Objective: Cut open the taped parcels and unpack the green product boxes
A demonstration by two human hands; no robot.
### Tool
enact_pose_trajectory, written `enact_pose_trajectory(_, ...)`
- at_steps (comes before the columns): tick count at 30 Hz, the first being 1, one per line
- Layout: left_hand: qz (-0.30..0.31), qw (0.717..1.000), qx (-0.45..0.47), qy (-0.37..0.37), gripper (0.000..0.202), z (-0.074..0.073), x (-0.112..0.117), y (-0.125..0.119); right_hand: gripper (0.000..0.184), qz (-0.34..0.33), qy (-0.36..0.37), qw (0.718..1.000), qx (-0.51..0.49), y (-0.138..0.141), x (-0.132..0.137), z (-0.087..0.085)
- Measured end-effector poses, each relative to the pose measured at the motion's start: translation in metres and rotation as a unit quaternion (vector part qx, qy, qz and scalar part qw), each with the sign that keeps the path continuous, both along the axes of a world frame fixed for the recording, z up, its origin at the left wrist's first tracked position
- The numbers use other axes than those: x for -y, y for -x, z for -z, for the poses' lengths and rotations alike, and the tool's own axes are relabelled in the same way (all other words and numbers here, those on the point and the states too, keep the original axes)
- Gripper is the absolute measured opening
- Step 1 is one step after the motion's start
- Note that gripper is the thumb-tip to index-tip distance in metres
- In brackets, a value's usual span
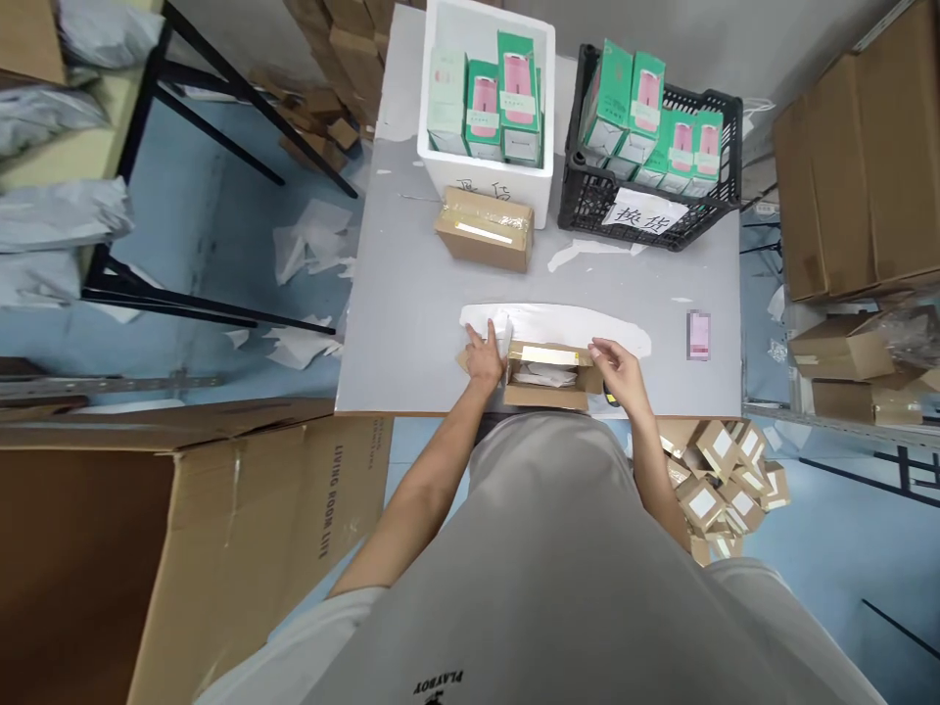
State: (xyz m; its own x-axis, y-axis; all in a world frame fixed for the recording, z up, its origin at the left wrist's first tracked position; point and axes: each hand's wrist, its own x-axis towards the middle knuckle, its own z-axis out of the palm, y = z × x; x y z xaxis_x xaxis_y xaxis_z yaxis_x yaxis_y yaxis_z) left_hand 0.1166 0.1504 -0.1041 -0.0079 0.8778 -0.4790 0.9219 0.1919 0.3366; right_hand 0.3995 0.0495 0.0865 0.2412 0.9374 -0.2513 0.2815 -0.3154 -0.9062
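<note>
An opened cardboard box [544,396] sits at the table's front edge, close against my body, with its flaps up. White crumpled paper or plastic [544,375] shows inside it. My left hand [485,358] is at the box's left side, fingers stretched and apart, two of them reaching onto a white sheet [580,320] behind the box. At the right, my right hand [618,370] has its thumb and fingertips closed on the corner of the box's flap. A small dark and yellow object [610,397], partly hidden, lies beneath that hand.
A taped carton [486,231] stands farther back. Behind it are a white foam bin [488,178] and a black crate [650,217], both holding green-and-pink boxes. A pinkish rectangle [699,336] lies at right. Small cartons [724,490] are heaped on the floor; a large carton [294,509] stands left.
</note>
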Motion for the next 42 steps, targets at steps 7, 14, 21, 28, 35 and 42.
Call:
enact_pose_trajectory(7, 0.041, 0.999, 0.025, 0.004, 0.057, 0.003, -0.016, 0.004, 0.059, 0.004, 0.003, 0.998, 0.066, -0.005, 0.02, 0.012)
enact_pose_trajectory(14, 0.039, 0.998, 0.043, -0.02, 0.032, 0.004, -0.005, 0.029, 0.046, -0.085, 0.003, 0.97, 0.229, -0.02, 0.026, 0.037)
enact_pose_trajectory(21, -0.018, 0.998, 0.061, -0.03, 0.029, 0.002, -0.007, 0.048, 0.061, -0.177, 0.05, 0.924, 0.336, -0.011, 0.011, 0.068)
enact_pose_trajectory(28, -0.138, 0.984, 0.091, -0.061, 0.028, -0.014, 0.001, 0.063, 0.046, -0.211, 0.045, 0.905, 0.367, -0.014, -0.002, 0.079)
enact_pose_trajectory(35, -0.151, 0.952, 0.178, -0.198, 0.028, -0.072, 0.031, 0.057, 0.036, -0.181, 0.045, 0.925, 0.331, -0.012, -0.011, 0.076)
enact_pose_trajectory(42, -0.019, 0.855, 0.319, -0.409, 0.02, -0.122, 0.06, -0.001, 0.037, -0.156, 0.046, 0.941, 0.296, -0.014, -0.024, 0.069)
